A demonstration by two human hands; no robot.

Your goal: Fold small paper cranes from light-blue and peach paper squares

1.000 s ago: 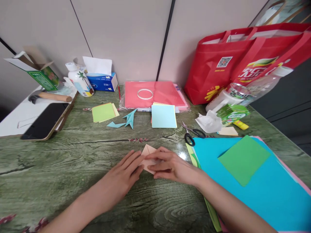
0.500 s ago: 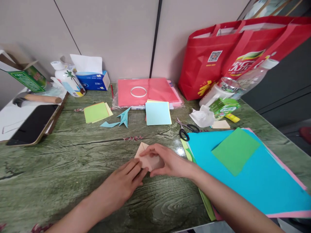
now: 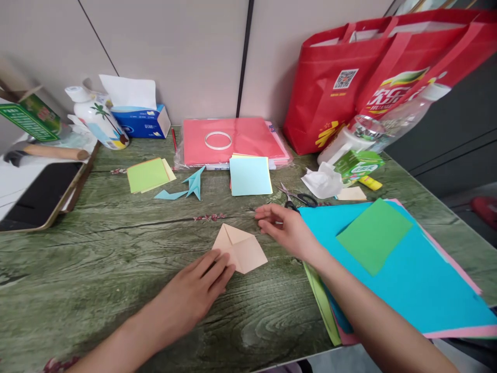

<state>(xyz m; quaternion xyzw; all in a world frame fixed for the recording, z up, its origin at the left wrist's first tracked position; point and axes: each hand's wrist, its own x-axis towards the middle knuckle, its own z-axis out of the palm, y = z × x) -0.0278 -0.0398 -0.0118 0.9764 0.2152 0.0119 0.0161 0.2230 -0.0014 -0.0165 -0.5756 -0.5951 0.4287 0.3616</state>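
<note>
A folded pale peach paper with creases and a pointed top lies on the green wood-grain table. The fingers of my left hand press on its lower left edge, close together. My right hand is off the paper, up and to the right of it, its fingers loosely curved with a gap to the thumb and nothing between them. Just behind that hand are the scissors, partly covered.
Blue sheets with a green square cover the right side. Behind are a light blue paper stack, a folded blue figure, green papers, a red bag, crumpled tissue and, left, a phone.
My right hand has let go of the peach paper and moved up and to the right. The paper's right part is now uncovered and spread out. My left hand stays on it.
</note>
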